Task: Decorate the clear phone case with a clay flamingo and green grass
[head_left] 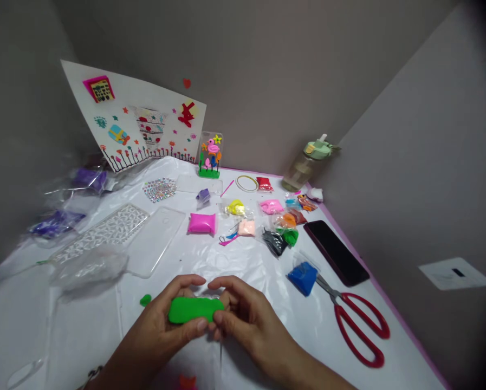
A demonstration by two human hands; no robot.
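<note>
Green clay slab (pixel 194 310), one, grasped above the white table cover (pixel 210 260) by the fingers of left hand (pixel 161 310) and right hand (pixel 247 314); dents could be caused by thumb pressure. Small green piece (pixel 146 299), one, just beside left hand; could be flattened if brushed.

**Green slab (pixel 196 310) held over a crowded bench (pixel 234 260)**

The left-hand grip (pixel 167 317) cradles the slab with its thumb along the lower edge; the right-hand grip (pixel 243 317) pinches the opposite end. A small green lump (pixel 146 300) lies just beside the left wrist side. Farther left, a crumpled plastic bag (pixel 92 268) sits near a clear phone case (pixel 155 241). Beyond the hands are a pink packet (pixel 202 223), a yellow packet (pixel 235 207) and a black packet (pixel 274 243). To the right, scissors (pixel 335 297) reach a blue packet (pixel 303 279), near a dark phone (pixel 336 252). A decorated case (pixel 210 154) stands upright at the back, beside a decorated sheet (pixel 124 116); a bottle (pixel 303 168) stands right.
</note>
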